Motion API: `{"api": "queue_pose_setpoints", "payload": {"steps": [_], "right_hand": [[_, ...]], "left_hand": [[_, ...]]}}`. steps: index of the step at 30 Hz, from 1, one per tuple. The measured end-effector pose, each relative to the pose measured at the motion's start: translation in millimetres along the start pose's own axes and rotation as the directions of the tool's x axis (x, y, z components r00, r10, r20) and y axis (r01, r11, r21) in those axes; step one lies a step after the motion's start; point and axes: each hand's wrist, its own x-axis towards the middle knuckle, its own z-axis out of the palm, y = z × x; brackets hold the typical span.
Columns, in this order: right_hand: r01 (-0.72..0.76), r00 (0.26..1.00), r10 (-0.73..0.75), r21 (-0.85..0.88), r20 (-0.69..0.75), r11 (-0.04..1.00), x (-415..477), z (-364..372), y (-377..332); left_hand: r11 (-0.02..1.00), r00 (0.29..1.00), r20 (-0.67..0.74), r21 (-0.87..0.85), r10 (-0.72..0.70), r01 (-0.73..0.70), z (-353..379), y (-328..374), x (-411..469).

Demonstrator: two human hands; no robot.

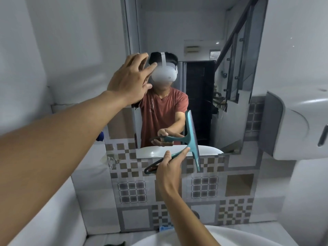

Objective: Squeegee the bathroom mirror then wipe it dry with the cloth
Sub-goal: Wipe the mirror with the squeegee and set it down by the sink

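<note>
- Squeegee (190, 139), teal, sits in the right hand (168, 167), fingers wrapped round its handle, blade upright against the lower mirror (230, 77).
- Left hand (130, 80) is raised at the glass, fingers spread, holding nothing.
- White basin (204, 235) lies below the patterned tiles (133, 190).

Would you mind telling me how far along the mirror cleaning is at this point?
Nothing clearly looks finished; whether the mirror is wet or streaked cannot be told. In hand: the right hand grips the teal squeegee, blade upright near the mirror's lower edge, while the left hand is raised, open, at the glass. Left: the squeegee passes and the drying wipe; no cloth is clearly visible.
</note>
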Motion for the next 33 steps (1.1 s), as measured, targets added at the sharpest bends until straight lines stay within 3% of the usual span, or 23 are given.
{"api": "queue_pose_setpoints", "payload": {"steps": [13, 20, 27, 33], "right_hand": [[0.143, 0.975, -0.122, -0.103, 0.186, 0.984, -20, 40, 23], [0.212, 0.96, -0.142, -0.293, 0.243, 0.932, -20, 27, 40], [0.227, 0.947, -0.044, -0.566, 0.319, 0.793, -28, -1, 50], [0.229, 0.94, 0.025, -0.687, 0.339, 0.689, -32, -19, 55]], "left_hand": [[1.0, 1.0, 0.007, -0.008, 0.011, -0.011, -4, -8, 1], [1.0, 1.0, 0.002, -0.01, 0.004, -0.004, -3, -5, -1], [1.0, 1.0, -0.028, -0.022, -0.008, 0.007, 4, -1, -1], [0.997, 1.0, -0.021, -0.082, -0.01, 0.008, 11, 17, -20]]}}
